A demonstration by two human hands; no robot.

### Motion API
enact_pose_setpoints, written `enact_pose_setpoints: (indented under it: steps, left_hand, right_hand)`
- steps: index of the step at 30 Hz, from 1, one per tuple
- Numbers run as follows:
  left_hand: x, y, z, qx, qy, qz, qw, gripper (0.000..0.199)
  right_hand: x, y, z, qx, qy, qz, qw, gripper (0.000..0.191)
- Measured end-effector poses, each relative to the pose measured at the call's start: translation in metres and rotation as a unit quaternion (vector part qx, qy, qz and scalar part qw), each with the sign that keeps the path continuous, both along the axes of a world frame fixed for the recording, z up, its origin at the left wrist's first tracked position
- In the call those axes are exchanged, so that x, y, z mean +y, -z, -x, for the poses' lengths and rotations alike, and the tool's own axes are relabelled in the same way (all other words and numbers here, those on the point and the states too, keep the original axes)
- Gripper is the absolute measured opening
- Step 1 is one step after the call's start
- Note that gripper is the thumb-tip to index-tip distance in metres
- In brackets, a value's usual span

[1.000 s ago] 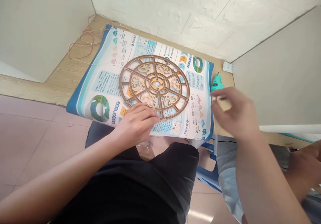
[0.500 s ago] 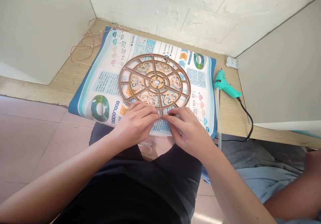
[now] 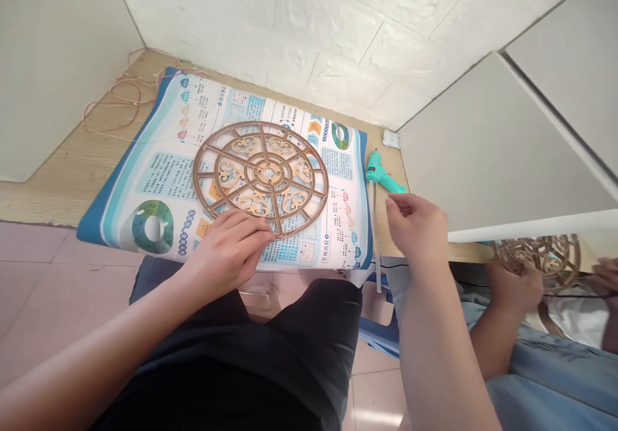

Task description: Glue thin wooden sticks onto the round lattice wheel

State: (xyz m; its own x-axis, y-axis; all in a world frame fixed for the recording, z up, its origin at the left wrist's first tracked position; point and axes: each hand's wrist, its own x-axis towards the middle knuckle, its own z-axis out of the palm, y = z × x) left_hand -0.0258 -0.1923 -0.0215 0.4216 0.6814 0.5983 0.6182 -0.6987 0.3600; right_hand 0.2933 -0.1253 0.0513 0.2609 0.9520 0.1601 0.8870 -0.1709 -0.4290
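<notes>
A round openwork wooden wheel point(image 3: 269, 173) with spokes and scroll-shaped inserts lies flat on a printed sheet point(image 3: 167, 180). My left hand point(image 3: 234, 244) is closed at its near rim, the fingers bent over the edge and the thumb beneath them. To the right, my right hand point(image 3: 419, 228) is raised just in front of the handle of a teal glue gun point(image 3: 383, 174), fingers curled in. Whatever its fingertips hold, if anything, is hidden. A clear glue stick point(image 3: 374, 231) sticks out from the back of the glue gun toward me.
Tangled thin pinkish cord point(image 3: 126, 99) lies at the table's left end. White partitions point(image 3: 444, 160) stand on both sides, a white wall behind. A small white block point(image 3: 391, 138) sits at the back right. Beyond the right partition, a co-worker's hand point(image 3: 516, 286) holds a similar wheel point(image 3: 555, 254).
My right hand has left the wheel's near rim and moved right, close to the glue gun. My left hand stays on the rim. The view has turned right, bringing the co-worker's wheel into sight.
</notes>
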Motion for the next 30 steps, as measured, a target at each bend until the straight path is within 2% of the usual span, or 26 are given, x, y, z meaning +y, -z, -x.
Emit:
enact_pose_setpoints:
  steps: [2,5,7,10,14,16,19,20,22,24,26,28,30]
  left_hand:
    - [0.000,0.001,0.000,-0.004,0.001,0.000,1.000,0.015]
    - [0.000,0.002,0.000,-0.010,0.003,-0.004,1.000,0.016]
    - [0.000,0.002,0.000,-0.011,0.004,-0.006,1.000,0.015]
    - [0.000,0.002,0.000,-0.014,0.006,-0.003,1.000,0.015]
    - [0.000,0.002,0.001,-0.015,0.005,-0.004,1.000,0.014]
    - [0.000,0.003,0.001,-0.015,0.005,-0.003,1.000,0.014]
    - [0.000,0.003,0.002,-0.021,0.004,0.001,1.000,0.017]
    - [0.000,0.003,0.002,-0.023,0.004,0.002,1.000,0.018]
    - [0.000,0.003,0.002,-0.024,0.004,0.002,1.000,0.018]
    - [0.000,0.003,0.002,-0.026,0.001,-0.002,1.000,0.017]
    - [0.000,0.003,0.002,-0.026,-0.001,-0.005,1.000,0.016]
    - [0.000,0.004,0.002,-0.021,-0.001,-0.002,1.000,0.015]
    - [0.000,0.004,0.002,-0.015,-0.002,0.001,1.000,0.015]
  right_hand:
    - [0.018,-0.001,-0.011,-0.016,0.058,0.061,0.996,0.015]
    - [0.037,0.000,-0.012,-0.031,0.073,0.119,0.990,0.009]
    - [0.046,-0.003,-0.007,-0.056,0.070,0.158,0.983,0.011]
    - [0.055,-0.011,-0.002,-0.109,0.054,0.218,0.968,0.023]
    - [0.061,-0.034,-0.006,-0.101,0.009,0.302,0.948,0.026]
    - [0.058,-0.052,-0.013,-0.110,-0.006,0.321,0.941,0.026]
    - [0.039,-0.081,-0.025,-0.149,-0.008,0.304,0.941,0.026]
    - [0.029,-0.089,-0.026,-0.149,-0.024,0.296,0.943,0.026]
    - [0.006,-0.098,-0.024,-0.086,-0.098,0.287,0.949,0.023]
    - [-0.018,-0.094,-0.011,0.010,-0.204,0.246,0.948,0.029]
    - [-0.039,-0.078,0.011,0.049,-0.277,0.244,0.928,0.029]
    - [-0.055,-0.057,0.037,0.009,-0.306,0.221,0.926,0.025]
    - [-0.065,-0.038,0.061,-0.050,-0.303,0.145,0.941,0.026]
